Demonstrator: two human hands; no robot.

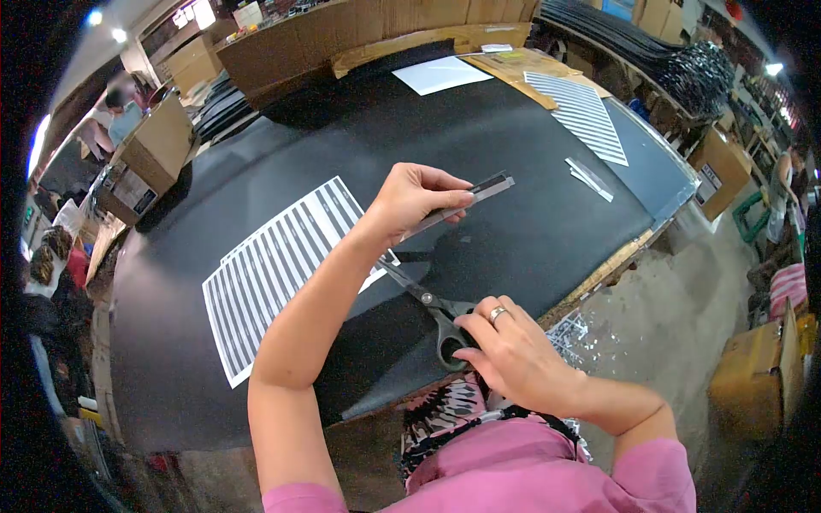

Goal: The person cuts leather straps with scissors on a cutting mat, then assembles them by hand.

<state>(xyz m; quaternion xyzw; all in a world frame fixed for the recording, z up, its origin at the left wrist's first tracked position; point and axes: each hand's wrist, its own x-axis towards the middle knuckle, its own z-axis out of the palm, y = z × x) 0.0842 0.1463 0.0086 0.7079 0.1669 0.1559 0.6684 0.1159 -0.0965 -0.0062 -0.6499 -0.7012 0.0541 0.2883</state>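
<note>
My left hand [419,201] pinches a narrow dark strip with a pale edge [492,188] above the black table. Below and to its right, my right hand [517,346] holds the scissors [428,299] by their dark handles; the blades point up and left, toward the striped sheets. Whether the blades are fully closed is hard to tell. Black-and-white striped sheets [274,274] lie on the table to the left, partly hidden behind my left forearm. Several small cut strips [590,179] rest on the table at the right.
Another striped sheet [581,115] and a white sheet [440,74] lie toward the table's far side. Cardboard boxes [154,158] stand at the left, another box [723,167] at the right. Paper scraps [571,333] litter the floor. People are at both sides in the background.
</note>
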